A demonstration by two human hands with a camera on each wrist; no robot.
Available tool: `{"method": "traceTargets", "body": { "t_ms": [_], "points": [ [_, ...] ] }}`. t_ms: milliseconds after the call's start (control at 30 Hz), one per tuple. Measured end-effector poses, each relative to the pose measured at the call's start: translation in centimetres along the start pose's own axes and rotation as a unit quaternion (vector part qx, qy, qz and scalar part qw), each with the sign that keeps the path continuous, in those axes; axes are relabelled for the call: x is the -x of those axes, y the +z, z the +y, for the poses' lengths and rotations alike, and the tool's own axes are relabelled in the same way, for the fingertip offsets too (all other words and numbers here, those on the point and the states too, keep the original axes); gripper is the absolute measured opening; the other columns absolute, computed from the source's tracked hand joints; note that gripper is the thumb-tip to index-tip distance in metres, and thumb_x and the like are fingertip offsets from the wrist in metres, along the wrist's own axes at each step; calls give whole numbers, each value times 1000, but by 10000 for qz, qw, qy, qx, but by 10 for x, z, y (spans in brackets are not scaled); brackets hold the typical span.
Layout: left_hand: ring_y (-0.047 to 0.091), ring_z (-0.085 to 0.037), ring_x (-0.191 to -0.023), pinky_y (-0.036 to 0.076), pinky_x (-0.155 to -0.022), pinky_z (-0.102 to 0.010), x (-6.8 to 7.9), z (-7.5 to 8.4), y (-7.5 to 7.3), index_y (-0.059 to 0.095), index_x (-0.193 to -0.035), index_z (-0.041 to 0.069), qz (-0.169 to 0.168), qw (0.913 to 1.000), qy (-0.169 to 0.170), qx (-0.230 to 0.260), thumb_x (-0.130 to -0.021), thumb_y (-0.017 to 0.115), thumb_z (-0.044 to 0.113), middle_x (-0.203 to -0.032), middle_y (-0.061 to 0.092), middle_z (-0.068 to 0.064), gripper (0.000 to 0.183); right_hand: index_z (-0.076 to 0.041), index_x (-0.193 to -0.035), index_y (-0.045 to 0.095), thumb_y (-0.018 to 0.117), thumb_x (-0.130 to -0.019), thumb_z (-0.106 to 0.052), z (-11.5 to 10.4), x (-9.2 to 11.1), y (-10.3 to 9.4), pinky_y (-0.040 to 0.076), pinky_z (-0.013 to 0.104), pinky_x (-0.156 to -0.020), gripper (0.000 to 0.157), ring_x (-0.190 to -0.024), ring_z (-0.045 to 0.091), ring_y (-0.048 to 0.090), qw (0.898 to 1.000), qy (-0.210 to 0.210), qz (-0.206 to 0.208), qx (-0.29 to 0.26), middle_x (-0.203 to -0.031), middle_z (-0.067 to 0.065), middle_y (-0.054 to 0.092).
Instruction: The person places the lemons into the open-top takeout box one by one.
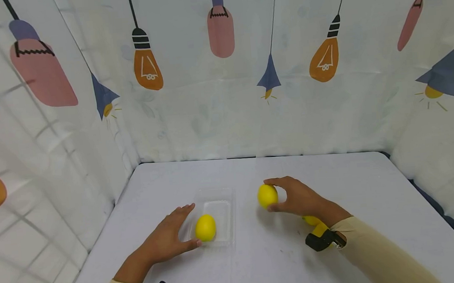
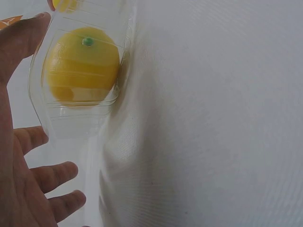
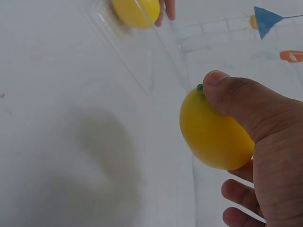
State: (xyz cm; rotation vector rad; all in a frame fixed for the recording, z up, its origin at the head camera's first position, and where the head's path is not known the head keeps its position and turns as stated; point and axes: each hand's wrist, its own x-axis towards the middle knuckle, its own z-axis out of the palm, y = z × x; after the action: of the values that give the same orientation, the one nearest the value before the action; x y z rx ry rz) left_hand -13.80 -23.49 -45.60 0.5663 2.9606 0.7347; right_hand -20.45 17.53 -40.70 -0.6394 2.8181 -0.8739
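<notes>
On the near right of the white table (image 1: 257, 268), a yellow fruit (image 1: 310, 219), mostly hidden, shows beside the right wrist (image 1: 334, 215); lowering that wrist could knock it and set it rolling. Just left of centre, the clear tray (image 1: 222, 210) contains a loose lemon (image 1: 206, 228); being thin and probably light, the tray might skid or tip if the person bumped its rim, and the fruit could roll inside. Farther right, the held lemon (image 1: 267, 196) looks smooth and rounded, so a slack pinch might let it drop. The nearer, left hand (image 1: 164, 240) is spread wide, fingers and thumb extended around the tray's left end, seemingly touching its edge. The farther, right hand (image 1: 301, 196) pinches the held lemon between thumb and fingertips, above the table, right of the tray.
</notes>
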Motion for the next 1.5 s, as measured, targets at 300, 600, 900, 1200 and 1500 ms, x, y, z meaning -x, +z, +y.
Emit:
{"method": "traceTargets", "body": {
  "t_ms": [300, 600, 900, 1200, 1500],
  "points": [
    [31, -43, -147, 27, -114, -68, -1, -1, 1, 34, -161, 19, -15, 10000, -60, 16, -80, 71, 74, -160, 39, -13, 105, -29, -149, 56, 87, -79, -51, -13, -1, 9, 44, 54, -108, 79, -134, 25, 50, 10000, -81, 10, -32, -146, -3, 56],
    [32, -42, -147, 28, -114, -68, -1, -1, 2, 34, -161, 19, 6, 10000, -40, 59, -80, 72, 72, -160, 40, -12, 104, -29, -148, 57, 88, -78, -50, -20, -4, 20, 45, 49, -107, 79, -133, 21, 51, 9991, -351, 48, -231, -144, -6, 56],
    [32, -42, -147, 28, -114, -68, -1, -2, 3, 33, -162, 20, 6, 10000, -36, 81, -81, 72, 73, -160, 39, -11, 104, -28, -149, 56, 87, -78, -50, -33, -7, 30, 45, 49, -108, 80, -134, 21, 50, 9988, -395, -57, -276, -145, -6, 56],
    [31, -41, -148, 28, -114, -68, -1, -3, 4, 32, -162, 21, 2, 10000, -40, 59, -81, 72, 73, -161, 39, -10, 104, -31, -148, 56, 87, -78, -52, -46, -12, 41, 45, 50, -107, 80, -133, 22, 50, 9988, -402, -127, -229, -145, -5, 56],
    [31, -42, -148, 28, -114, -68, -2, -1, 3, 32, -162, 19, -55, 9999, -98, 81, -80, 72, 73, -161, 38, -10, 106, -30, -149, 55, 86, -79, -53, -59, -17, 51, 45, 47, -108, 79, -132, 20, 51, 9981, -547, -238, -173, -144, -5, 57]
  ]
}}
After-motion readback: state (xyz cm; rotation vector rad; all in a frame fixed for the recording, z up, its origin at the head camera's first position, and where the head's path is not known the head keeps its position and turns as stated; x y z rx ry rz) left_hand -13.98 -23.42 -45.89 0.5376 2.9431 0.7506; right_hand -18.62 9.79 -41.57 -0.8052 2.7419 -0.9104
